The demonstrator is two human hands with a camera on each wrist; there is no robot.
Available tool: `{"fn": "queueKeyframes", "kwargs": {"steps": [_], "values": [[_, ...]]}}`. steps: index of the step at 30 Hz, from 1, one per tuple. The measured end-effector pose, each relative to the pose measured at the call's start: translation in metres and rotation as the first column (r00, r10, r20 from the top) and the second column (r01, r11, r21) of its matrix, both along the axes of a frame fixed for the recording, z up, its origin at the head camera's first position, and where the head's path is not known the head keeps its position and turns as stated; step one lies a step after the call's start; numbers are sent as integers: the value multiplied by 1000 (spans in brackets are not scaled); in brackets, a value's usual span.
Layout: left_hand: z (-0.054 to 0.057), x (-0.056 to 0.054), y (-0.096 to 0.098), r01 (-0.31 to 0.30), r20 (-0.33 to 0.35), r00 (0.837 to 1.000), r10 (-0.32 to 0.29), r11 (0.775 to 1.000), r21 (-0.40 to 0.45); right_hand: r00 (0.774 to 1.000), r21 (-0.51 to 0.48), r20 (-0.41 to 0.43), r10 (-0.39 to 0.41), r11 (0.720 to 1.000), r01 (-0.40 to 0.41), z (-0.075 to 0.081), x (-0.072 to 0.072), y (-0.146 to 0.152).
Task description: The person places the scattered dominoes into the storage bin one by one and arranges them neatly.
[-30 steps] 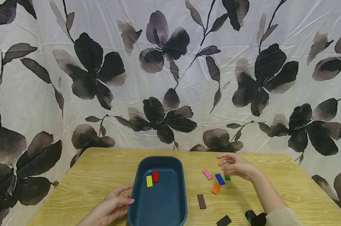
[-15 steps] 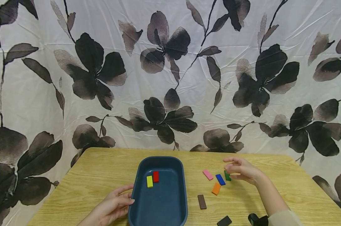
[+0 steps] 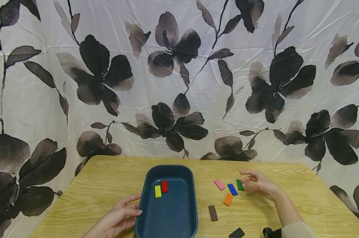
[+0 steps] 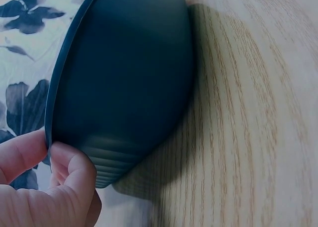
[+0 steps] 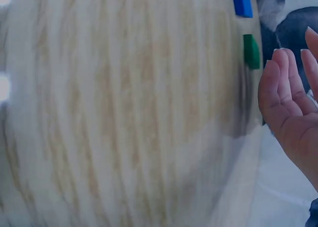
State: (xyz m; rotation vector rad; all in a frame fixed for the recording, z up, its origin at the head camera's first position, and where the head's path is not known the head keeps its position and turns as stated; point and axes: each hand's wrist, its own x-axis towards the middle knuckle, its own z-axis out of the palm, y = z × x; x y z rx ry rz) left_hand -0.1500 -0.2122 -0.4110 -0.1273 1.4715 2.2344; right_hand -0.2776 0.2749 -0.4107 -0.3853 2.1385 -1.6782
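A dark blue plastic tray stands on the table; inside it a yellow block lies beside a red block. My left hand pinches the tray's left rim between thumb and fingers, seen close in the left wrist view, where the tray's outer wall fills the middle. Right of the tray, my right hand hovers with loosely bent fingers and nothing held. Its fingertips overlap the edge of a green block in the head view; the right wrist view shows a gap between the hand and the green block.
Near the green block lie a blue block, a pink block and an orange block. Closer in are a brown block and a black block. A floral cloth hangs behind the wooden table.
My right hand has moved right and slightly nearer to me, from above the green block to its right side, uncovering it. My left hand keeps its hold on the tray.
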Motion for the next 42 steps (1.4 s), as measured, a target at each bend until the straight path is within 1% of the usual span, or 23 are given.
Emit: {"fn": "queueKeyframes", "kwargs": {"steps": [3, 7, 19, 26, 31, 36, 42], "values": [[0, 0, 0, 2, -1, 1000, -2, 1000, 1, 1000, -17, 1, -5, 1000, 5, -6, 0, 1], [0, 0, 0, -1, 2, 1000, 1, 1000, 6, 1000, -24, -20, -13, 1000, 12, -11, -2, 1], [-1, 0, 0, -1, -4, 1000, 1, 1000, 16, 998, 48, -42, -52, 997, 53, -18, -3, -2], [-2, 0, 0, -7, -27, 1000, 7, 1000, 3, 994, 147, -85, -70, 986, 82, -18, -6, -8], [-1, -1, 0, -7, -18, 1000, 7, 1000, -4, 989, 197, -123, -85, 974, 108, -14, -6, -13], [0, -1, 1, -5, -4, 1000, 5, 1000, -15, 984, 214, -133, -115, 967, 141, -13, -5, -17], [1, 0, 1, -6, -7, 1000, 6, 1000, -25, 985, 227, -134, -111, 964, 139, -13, -3, -18]]}}
